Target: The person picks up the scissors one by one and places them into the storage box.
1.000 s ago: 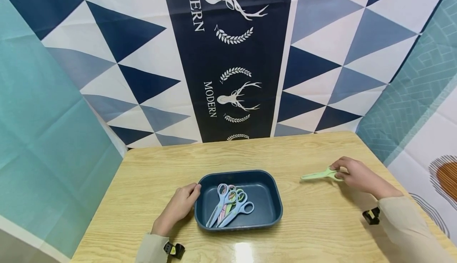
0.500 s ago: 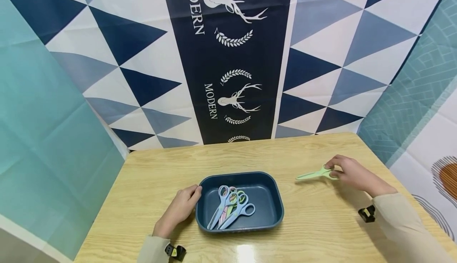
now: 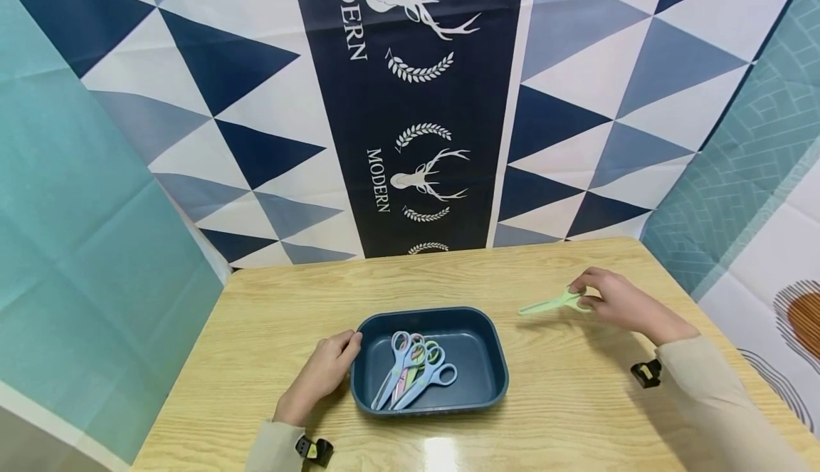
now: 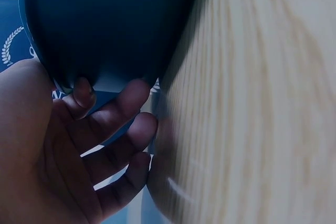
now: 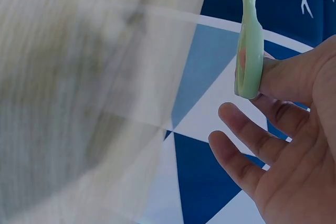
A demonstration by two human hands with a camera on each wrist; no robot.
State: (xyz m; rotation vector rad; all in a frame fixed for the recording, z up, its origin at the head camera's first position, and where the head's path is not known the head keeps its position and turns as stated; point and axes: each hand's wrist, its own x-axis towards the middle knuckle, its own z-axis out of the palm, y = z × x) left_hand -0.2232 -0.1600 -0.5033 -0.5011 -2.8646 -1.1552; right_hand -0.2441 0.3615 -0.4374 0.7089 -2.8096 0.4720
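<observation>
My right hand [image 3: 621, 305] pinches light green scissors [image 3: 551, 305] by the handle loops, the blade end pointing left. In the right wrist view thumb and forefinger are at the green handle [image 5: 249, 61], and the other fingers are spread away from it. A dark blue tray [image 3: 490, 386] sits on the table, and my left hand [image 3: 327, 365] holds its upper left corner. From the left wrist, fingertips [image 4: 137, 92] show against the tray's outer wall [image 4: 113, 30], the thumb up at its rim. Inside the tray's left half lie several scissors: blue ones [image 3: 423, 383], a pink one and a green one.
The wooden table [image 3: 269, 315] reaches back to a patterned cloth wall [image 3: 423, 102] with deer prints. Teal cloth [image 3: 96, 244] hangs at the left, and more patterned cloth [image 3: 743, 173] runs along the right side.
My right hand has moved left and slightly back with the green scissors, nearer the tray. The left hand and the tray keep their place.
</observation>
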